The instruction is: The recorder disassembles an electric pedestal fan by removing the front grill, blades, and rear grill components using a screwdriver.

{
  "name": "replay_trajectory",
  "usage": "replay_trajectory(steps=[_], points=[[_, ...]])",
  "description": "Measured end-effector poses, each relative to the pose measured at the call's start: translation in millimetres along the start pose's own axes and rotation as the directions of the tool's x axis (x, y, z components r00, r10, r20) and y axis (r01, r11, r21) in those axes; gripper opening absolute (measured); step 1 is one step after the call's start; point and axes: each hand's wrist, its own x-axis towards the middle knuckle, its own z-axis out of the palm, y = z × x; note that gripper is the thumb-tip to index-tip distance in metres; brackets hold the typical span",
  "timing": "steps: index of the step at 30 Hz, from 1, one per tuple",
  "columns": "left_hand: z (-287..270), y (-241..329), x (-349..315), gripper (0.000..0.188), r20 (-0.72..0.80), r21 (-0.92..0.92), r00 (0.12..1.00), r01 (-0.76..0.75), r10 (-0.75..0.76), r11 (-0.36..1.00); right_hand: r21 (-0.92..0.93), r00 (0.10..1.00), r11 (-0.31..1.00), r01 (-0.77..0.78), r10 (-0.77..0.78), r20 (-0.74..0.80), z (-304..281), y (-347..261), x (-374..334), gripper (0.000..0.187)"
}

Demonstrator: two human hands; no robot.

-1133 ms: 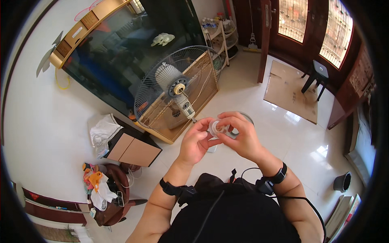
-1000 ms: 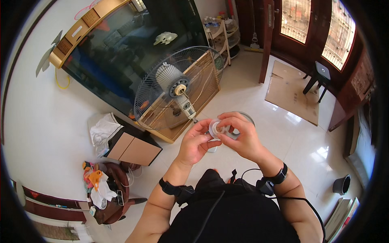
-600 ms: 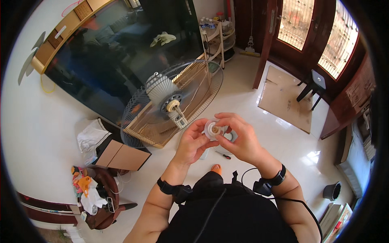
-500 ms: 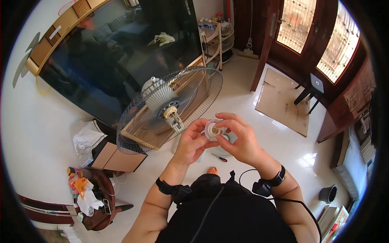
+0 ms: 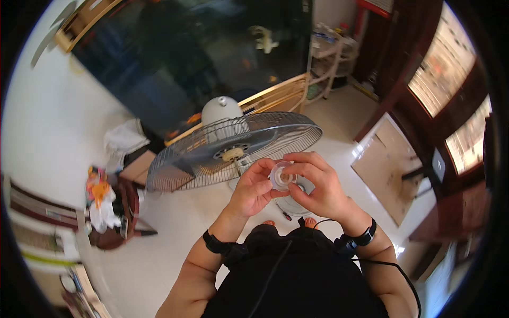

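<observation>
Between both hands, above the floor, is a small round translucent plastic piece with a ring-shaped rim and a yellowish-brown middle. My left hand grips its left side between thumb and fingers. From the right, the thumb and fingertips of my right hand close on it, partly covering it. Just beyond the hands stands a fan with a grey wire cage and a white motor housing. A cream-coloured hub shows at the cage's centre.
Below my hands, a pale round thing and a small red-and-black tool lie on the floor. A large dark glossy screen stands behind the fan. On the left is a brown table with bags; a cardboard sheet lies at right.
My view has swung, so the fan now appears tilted flatter and the doors lie farther right. Both hands still hold the plastic piece, its face turned slightly.
</observation>
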Motion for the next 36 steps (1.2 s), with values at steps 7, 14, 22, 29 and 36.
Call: replay_trajectory(steps=[7,14,22,29,36], points=[[21.8,-35.4,-34.9,0.035,-0.239,0.040,0.896,-0.376,0.375,0.926,0.317,0.929,0.933,0.172,-0.261,0.263,-6.2,16.8,21.8,0.033],[25.7,-72.9,-73.1,0.032,-0.451,0.157,0.598,-0.677,0.662,0.719,0.291,0.915,0.874,0.389,-0.404,-0.011,-23.8,29.4,29.8,0.030],[-13.3,-79.5,-62.7,0.028,-0.667,0.322,0.377,-0.632,0.643,0.705,-0.055,0.949,0.950,0.308,-0.311,-0.054,-37.9,31.6,62.0,0.040],[-27.6,-74.7,-38.8,0.024,-0.659,0.285,0.402,-0.649,0.636,0.705,0.096,0.978,0.977,0.190,-0.197,0.071,-32.0,36.2,54.5,0.039],[-27.2,-69.0,-23.4,0.023,-0.685,0.292,0.359,-0.663,0.634,0.690,0.112,0.976,0.974,0.195,-0.204,0.075,-31.9,39.0,54.5,0.039]])
